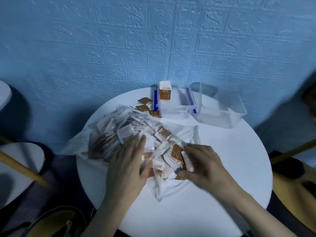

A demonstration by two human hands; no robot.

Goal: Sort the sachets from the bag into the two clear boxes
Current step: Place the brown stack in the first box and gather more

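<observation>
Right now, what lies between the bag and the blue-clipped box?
Three loose brown sachets lie on the table between the bag and box, seen from the head view.

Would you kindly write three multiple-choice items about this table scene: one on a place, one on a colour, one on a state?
1. Where is the clear plastic bag of sachets?
A. on the round white table
B. on the floor
C. inside a box

2. What colour are the latches on the clear latched box?
A. red
B. blue
C. green

3. What is the right hand doing?
A. resting flat on bare table
B. gripping sachets
C. lifting a box

Answers:
1 A: the bag lies on the tabletop.
2 B: both clips are blue.
3 B: its fingers curl round orange-and-white sachets.
</observation>
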